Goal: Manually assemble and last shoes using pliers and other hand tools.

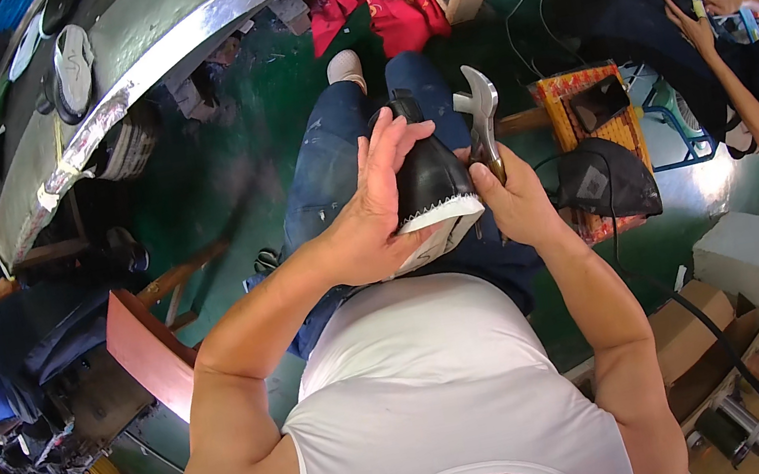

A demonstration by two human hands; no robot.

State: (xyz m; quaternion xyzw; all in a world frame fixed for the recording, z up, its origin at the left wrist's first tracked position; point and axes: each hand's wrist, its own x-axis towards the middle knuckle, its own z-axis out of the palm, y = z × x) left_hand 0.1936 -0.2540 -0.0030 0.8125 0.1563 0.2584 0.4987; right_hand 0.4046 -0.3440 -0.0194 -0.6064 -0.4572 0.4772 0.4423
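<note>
A black leather shoe (435, 174) with a zigzag-cut edge and a pale underside rests over my lap, its pale underside toward me. My left hand (371, 200) grips its left side, with the fingers spread over the black leather and the thumb by the pale underside. On the other side, my right hand (520, 197) is closed round a hammer (481, 117). The hammer's metal head points up and away from me, beside the shoe. Part of its handle is hidden by my right hand, whose thumb lies close to the shoe's edge.
A metal-edged bench (192, 36) curves across the far side, with shoes (74, 72) on it. To the right sit an orange woven seat (619, 129) with a phone (599, 103), a black bag-like thing (608, 181) and a cable. Co-workers sit at both sides.
</note>
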